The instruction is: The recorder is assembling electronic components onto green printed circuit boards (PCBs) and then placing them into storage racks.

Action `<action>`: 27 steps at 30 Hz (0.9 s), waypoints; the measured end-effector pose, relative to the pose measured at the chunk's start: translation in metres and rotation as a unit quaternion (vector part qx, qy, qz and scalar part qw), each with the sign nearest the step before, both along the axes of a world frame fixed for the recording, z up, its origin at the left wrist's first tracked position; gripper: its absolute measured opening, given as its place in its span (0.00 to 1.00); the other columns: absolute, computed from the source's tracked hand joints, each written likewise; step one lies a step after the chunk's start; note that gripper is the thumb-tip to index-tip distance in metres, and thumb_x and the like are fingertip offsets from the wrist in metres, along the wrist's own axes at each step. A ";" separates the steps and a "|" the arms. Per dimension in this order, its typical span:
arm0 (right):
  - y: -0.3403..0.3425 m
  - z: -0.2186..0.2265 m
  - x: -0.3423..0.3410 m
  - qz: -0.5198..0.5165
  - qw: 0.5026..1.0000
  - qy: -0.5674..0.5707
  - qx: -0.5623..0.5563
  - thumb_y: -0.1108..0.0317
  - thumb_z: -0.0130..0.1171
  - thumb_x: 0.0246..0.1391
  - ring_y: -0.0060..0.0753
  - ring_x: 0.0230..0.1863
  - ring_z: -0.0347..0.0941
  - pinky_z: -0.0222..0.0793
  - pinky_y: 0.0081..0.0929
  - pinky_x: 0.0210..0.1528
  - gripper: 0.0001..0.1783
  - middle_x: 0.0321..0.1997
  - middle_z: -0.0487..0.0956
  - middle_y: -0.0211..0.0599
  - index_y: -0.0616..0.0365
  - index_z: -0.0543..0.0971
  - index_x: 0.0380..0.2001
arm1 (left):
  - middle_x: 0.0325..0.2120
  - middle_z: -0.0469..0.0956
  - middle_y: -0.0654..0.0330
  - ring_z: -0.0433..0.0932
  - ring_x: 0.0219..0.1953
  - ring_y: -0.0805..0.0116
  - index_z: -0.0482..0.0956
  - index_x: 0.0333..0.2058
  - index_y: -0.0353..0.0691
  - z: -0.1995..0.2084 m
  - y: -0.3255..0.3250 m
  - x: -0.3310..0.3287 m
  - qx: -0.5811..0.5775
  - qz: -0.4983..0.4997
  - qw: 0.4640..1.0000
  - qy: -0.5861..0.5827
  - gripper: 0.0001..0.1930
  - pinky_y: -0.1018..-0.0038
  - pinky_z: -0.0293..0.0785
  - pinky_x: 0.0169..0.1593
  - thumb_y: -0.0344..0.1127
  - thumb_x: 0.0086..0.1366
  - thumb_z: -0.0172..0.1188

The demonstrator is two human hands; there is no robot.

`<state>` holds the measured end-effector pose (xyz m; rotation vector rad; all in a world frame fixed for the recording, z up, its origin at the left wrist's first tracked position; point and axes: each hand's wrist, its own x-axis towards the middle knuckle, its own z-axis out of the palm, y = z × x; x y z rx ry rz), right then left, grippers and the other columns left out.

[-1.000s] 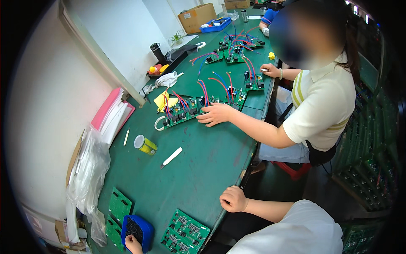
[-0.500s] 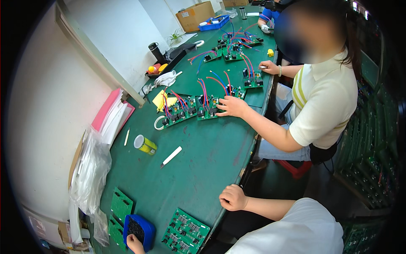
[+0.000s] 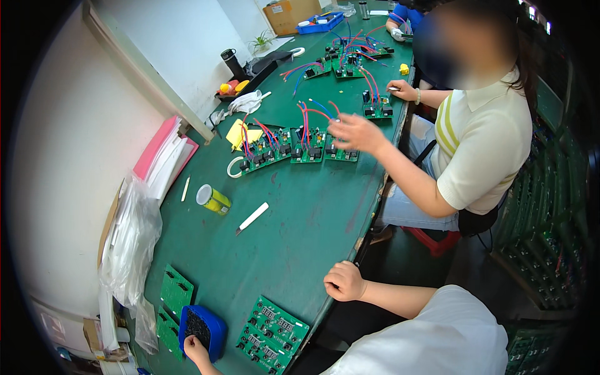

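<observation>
My left hand (image 3: pixel 197 351) is at the near-left rim of a blue plastic bin (image 3: pixel 217 340) full of small black parts (image 3: pixel 197 326). Its fingers are pinched together, and whatever is between them is hidden. Curled into a loose fist, my right hand (image 3: pixel 344 281) rests by the table's edge with nothing visible in it. A green circuit board with digit displays (image 3: pixel 272 334) lies on the table to the right of the bin. Left of the bin, partly behind it, are two green boards (image 3: pixel 177 290) with a few black parts.
A white-handled knife (image 3: pixel 252 218) and a yellow-green canister (image 3: pixel 213 199) stand farther up the green table (image 3: pixel 294 250). Wired circuit boards (image 3: pixel 307 149) sit before a co-worker, whose hand (image 3: pixel 357 134) is blurred above them. Plastic-wrapped papers (image 3: pixel 130 231) line the wall.
My left hand has shifted from over the bin's black parts to its near-left rim. My right hand remains curled by the edge. The co-worker's hand has lifted off the wired boards.
</observation>
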<state>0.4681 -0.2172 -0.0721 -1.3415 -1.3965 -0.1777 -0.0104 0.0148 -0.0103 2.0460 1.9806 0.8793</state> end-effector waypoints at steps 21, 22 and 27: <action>0.000 0.001 0.000 0.024 0.998 0.046 -0.033 0.74 0.59 0.36 0.34 0.21 0.65 0.56 0.30 0.25 0.08 0.19 0.70 0.28 0.53 0.72 0.23 | 0.26 0.77 0.56 0.74 0.29 0.69 0.75 0.31 0.31 -0.006 0.004 -0.008 0.001 -0.009 1.000 0.000 0.04 0.74 0.71 0.38 0.25 0.58 0.55; -0.002 0.003 0.001 0.034 0.996 0.069 -0.033 0.74 0.60 0.37 0.34 0.21 0.65 0.56 0.30 0.25 0.08 0.19 0.70 0.28 0.53 0.72 0.23 | 0.26 0.77 0.57 0.74 0.29 0.69 0.75 0.31 0.31 -0.003 0.006 -0.009 -0.003 -0.009 1.000 0.015 0.04 0.75 0.71 0.38 0.25 0.59 0.54; -0.005 0.010 0.018 0.087 0.984 0.151 -0.036 0.75 0.60 0.40 0.35 0.22 0.68 0.58 0.30 0.26 0.08 0.21 0.72 0.30 0.54 0.72 0.26 | 0.27 0.77 0.58 0.73 0.30 0.69 0.76 0.32 0.31 -0.005 0.007 -0.018 -0.006 -0.004 0.999 0.032 0.05 0.75 0.70 0.38 0.26 0.59 0.55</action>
